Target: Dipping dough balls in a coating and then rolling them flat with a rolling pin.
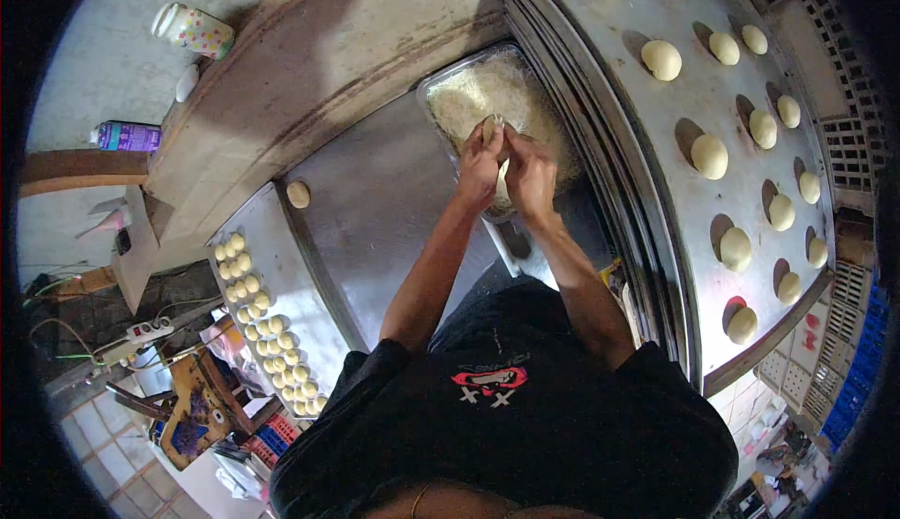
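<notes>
One dough piece [492, 127], pinched between left grip [478, 170] and right grip [532, 177], above crumb-strewn tray [424, 95]

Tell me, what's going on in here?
A person's left hand and right hand meet at the fingertips around what looks like a dough piece, above a shallow tray of pale crumbs. Rightward, dough balls sit spaced out on a large metal tray; leftward, more balls sit close together.
</notes>
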Available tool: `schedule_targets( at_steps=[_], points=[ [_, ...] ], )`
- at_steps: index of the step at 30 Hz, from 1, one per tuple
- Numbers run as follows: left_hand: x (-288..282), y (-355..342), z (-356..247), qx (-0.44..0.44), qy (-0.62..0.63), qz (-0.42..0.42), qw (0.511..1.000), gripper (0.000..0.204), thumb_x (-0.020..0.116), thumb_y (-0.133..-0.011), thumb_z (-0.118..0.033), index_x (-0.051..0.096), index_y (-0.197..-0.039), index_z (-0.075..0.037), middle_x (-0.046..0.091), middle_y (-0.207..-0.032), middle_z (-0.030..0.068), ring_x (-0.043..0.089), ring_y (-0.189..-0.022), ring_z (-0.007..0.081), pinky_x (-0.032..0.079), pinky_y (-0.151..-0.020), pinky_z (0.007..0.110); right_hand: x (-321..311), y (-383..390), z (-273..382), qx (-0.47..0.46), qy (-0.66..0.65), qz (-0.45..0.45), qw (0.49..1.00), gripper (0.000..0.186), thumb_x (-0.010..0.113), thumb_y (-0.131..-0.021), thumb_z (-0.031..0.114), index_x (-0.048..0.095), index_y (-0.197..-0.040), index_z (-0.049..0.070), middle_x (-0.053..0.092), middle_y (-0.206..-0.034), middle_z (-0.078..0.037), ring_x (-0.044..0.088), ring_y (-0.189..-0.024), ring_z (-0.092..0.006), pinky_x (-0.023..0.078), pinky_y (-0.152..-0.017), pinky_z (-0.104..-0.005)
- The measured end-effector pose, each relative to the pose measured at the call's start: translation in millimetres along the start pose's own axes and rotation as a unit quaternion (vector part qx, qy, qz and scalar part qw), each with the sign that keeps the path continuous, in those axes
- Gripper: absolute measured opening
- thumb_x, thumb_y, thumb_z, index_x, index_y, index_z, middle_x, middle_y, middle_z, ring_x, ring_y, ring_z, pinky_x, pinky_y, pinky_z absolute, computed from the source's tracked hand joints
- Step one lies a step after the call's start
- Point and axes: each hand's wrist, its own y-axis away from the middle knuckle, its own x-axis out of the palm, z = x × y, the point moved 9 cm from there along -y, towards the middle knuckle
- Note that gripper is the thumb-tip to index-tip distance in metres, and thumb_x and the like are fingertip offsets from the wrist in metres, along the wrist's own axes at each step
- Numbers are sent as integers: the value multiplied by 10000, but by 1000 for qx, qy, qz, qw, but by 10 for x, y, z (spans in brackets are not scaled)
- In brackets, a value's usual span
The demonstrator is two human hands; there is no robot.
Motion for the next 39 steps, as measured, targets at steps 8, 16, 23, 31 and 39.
schedule_targets(
  at_steps=[8, 16, 23, 31, 39],
  points=[
    [40, 184, -488, 37, -29, 95, 994, 289, 544, -950, -90, 541, -1233, -38, 610, -1103, 61, 600, -953, 159, 503, -847, 329, 140, -194, -454, 198, -308, 104, 925, 277, 697, -822, 27, 675, -1098, 26, 682, -930, -45, 605, -857, -116, 482, -804, -264],
    [60, 122, -516, 85, -267, 111, 954, 292, 472, -891, 23, 569, -1159, -38, 611, -1088, 81, 605, -960, 188, 536, -775, 357, 257, -20, -476, 230, -250, 173, 924, 154, 681, -816, 6, 702, -969, 5, 708, -926, -94, 672, -813, -193, 536, -744, -314],
    [44, -17, -41, -192, -183, 28, 964, 251, 470, -948, -277, 608, -1048, -93, 643, -978, 23, 594, -787, 167, 477, -662, 331, 12, -97, 269, -49, 72, 100, 991, 275, 713, -703, -2, 690, -977, 19, 635, -1001, -190, 623, -901, -379, 512, -791, -449],
    [381, 212, -422, 93, -161, 101, 977, 292, 592, -948, -153, 577, -1205, -15, 633, -1069, 36, 594, -963, 145, 467, -854, 295, -267, -196, -353, 121, -215, 70, 966, 329, 762, -739, 20, 668, -1054, -8, 608, -1036, -187, 644, -912, -324, 521, -769, -355],
    [283, 394, -610, 63, 194, 53, 978, 317, 531, -979, -124, 518, -1284, -41, 622, -1155, 86, 609, -1050, 207, 454, -981, 358, -374, -208, 336, 123, -303, 99, 940, 416, 716, -787, -46, 654, -1186, 52, 663, -1149, -143, 655, -970, -210, 512, -878, -302]
  ],
)
